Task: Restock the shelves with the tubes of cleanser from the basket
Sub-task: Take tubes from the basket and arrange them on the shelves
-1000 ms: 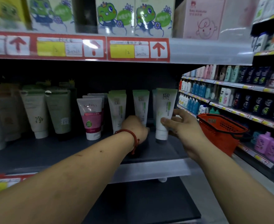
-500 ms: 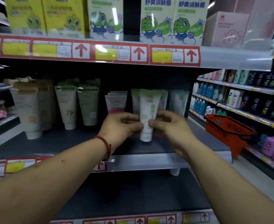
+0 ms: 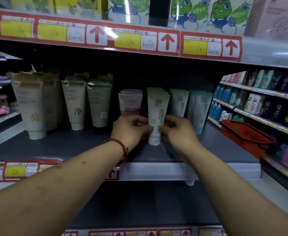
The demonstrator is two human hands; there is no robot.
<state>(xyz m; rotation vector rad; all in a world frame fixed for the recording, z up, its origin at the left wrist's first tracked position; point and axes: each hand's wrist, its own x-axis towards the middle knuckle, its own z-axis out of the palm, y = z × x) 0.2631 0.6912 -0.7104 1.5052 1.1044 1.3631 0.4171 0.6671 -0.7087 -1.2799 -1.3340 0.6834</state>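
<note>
A white tube of cleanser with a green top (image 3: 156, 114) stands cap-down on the grey shelf (image 3: 71, 147), at the front of a row of like tubes. My left hand (image 3: 131, 128) pinches its lower left side, and my right hand (image 3: 175, 130) pinches its lower right side. A red cord circles my left wrist. Two more rows of pale green tubes (image 3: 197, 108) stand just to the right. The orange basket (image 3: 247, 135) rests on the shelf's right end; its inside is hidden.
Pink tubes (image 3: 131, 103) stand left of the held tube, then green and cream tubes (image 3: 75, 103) farther left. The upper shelf edge (image 3: 139, 40) with red price tags hangs overhead. Another aisle of bottles (image 3: 267, 106) runs along the right.
Both hands have gone from separate tubes at the right to one tube in the row further left, which they hold together. The view has shifted right and closer.
</note>
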